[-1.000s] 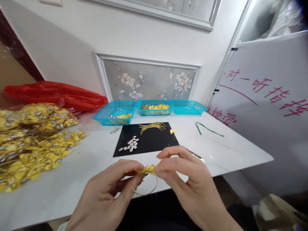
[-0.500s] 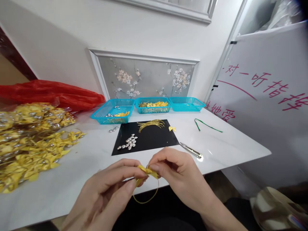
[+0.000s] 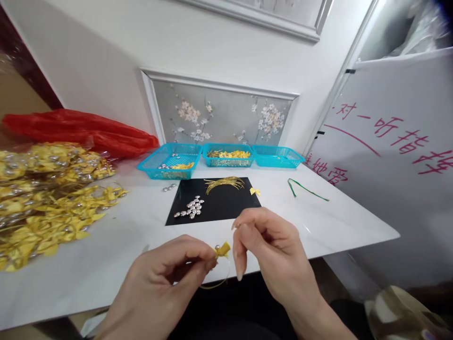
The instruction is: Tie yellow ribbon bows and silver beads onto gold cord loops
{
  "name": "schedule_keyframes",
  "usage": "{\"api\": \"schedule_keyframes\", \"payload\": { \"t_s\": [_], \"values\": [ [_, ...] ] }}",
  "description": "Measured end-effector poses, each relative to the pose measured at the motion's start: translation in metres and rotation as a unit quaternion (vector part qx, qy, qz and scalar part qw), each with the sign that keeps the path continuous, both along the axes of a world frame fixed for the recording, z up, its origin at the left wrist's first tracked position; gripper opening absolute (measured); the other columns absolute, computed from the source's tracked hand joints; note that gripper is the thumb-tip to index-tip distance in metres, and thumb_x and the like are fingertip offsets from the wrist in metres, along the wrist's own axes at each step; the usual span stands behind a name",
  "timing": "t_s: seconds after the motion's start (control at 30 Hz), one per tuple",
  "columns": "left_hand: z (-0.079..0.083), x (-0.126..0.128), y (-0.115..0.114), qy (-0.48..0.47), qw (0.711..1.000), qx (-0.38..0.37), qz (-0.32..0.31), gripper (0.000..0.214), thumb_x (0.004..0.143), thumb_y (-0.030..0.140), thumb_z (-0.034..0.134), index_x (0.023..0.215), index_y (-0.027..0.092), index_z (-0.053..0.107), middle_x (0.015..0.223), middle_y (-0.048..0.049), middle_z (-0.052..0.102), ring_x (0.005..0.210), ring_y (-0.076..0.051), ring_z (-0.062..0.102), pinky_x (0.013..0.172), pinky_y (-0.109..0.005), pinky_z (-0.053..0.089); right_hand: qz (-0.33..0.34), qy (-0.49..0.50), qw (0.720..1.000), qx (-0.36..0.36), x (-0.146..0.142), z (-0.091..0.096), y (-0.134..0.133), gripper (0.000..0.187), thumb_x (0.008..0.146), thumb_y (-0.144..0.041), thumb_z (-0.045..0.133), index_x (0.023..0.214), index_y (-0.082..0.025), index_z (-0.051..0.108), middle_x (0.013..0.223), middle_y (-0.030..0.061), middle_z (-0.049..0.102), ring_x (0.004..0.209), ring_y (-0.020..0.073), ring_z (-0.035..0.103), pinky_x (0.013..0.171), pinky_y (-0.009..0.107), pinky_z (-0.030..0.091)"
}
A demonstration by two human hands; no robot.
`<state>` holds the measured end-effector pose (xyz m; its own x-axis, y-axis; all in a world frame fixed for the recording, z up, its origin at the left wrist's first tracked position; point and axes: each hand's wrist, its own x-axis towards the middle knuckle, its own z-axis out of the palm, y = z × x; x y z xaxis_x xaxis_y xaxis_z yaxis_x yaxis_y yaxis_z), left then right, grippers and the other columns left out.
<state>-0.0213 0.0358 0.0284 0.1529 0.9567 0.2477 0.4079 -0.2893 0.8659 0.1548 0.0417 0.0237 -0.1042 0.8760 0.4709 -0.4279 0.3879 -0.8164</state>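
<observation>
My left hand [image 3: 173, 278] pinches a yellow ribbon bow [image 3: 223, 249] between thumb and fingertips, just beyond the table's front edge. A small silver bead [image 3: 217, 247] shows at the bow's middle. Below the bow hangs a thin gold cord [image 3: 215, 286], curving in a loop. A short gap to the right, my right hand [image 3: 267, 250] is raised off the bow with its fingers bent and partly apart; nothing shows in it.
A black mat [image 3: 219, 208] bears silver beads [image 3: 194, 207] and gold cords [image 3: 226, 183]. Beside it lies a yellow bow [image 3: 255, 191]. Behind stand blue baskets [image 3: 170, 174]. Finished-looking yellow bows [image 3: 46, 231] pile up left, near red fabric [image 3: 81, 130]. A green tie [image 3: 309, 190] lies right.
My right hand has let go of the bow and moved up and right. The left hand keeps its pinch on it. The utility knife is no longer visible, apparently behind my right hand.
</observation>
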Motion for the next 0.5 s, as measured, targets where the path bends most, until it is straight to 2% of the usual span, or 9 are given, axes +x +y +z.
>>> {"api": "schedule_keyframes", "payload": {
  "t_s": [0.2, 0.3, 0.4, 0.5],
  "values": [
    [0.006, 0.003, -0.003, 0.019, 1.0, 0.002, -0.021, 0.017, 0.08, 0.025, 0.067, 0.064, 0.027, 0.073, 0.066, 0.0034, 0.072, 0.06, -0.013, 0.065, 0.055, -0.018, 0.048, -0.011, 0.043, 0.999, 0.004, 0.001, -0.006, 0.002, 0.011, 0.1, -0.02, 0.061, 0.096, -0.024, 0.071, 0.061, -0.0083, 0.061, 0.046, 0.0016, 0.057, 0.049, 0.011, 0.046],
    [0.003, 0.002, -0.002, 0.023, 0.999, 0.015, -0.016, 0.016, 0.081, 0.025, 0.066, 0.067, 0.028, 0.075, 0.069, 0.0029, 0.072, 0.061, -0.013, 0.065, 0.055, -0.018, 0.048, -0.034, 0.052, 0.998, 0.006, -0.004, -0.005, 0.0, 0.014, 0.102, -0.02, 0.058, 0.098, -0.025, 0.07, 0.064, -0.0077, 0.063, 0.051, 0.0031, 0.061, 0.055, 0.013, 0.051],
    [0.0, 0.003, 0.0, 0.016, 0.999, 0.031, -0.019, 0.019, 0.081, 0.024, 0.063, 0.07, 0.028, 0.079, 0.076, 0.0005, 0.075, 0.069, -0.016, 0.07, 0.059, -0.019, 0.052, -0.069, 0.006, 0.997, 0.034, -0.011, -0.003, -0.006, 0.019, 0.102, -0.015, 0.055, 0.103, -0.026, 0.07, 0.073, -0.0043, 0.071, 0.065, 0.0078, 0.068, 0.067, 0.02, 0.058],
    [-0.002, 0.001, 0.001, 0.02, 0.999, 0.01, -0.024, 0.022, 0.08, 0.029, 0.063, 0.069, 0.03, 0.081, 0.083, -0.0013, 0.078, 0.075, -0.019, 0.073, 0.068, -0.022, 0.057, -0.107, -0.1, 0.982, 0.122, -0.017, -0.007, -0.016, 0.029, 0.099, -0.005, 0.05, 0.105, -0.024, 0.072, 0.084, -0.0001, 0.076, 0.078, 0.0114, 0.072, 0.077, 0.023, 0.06]
  ]
}}
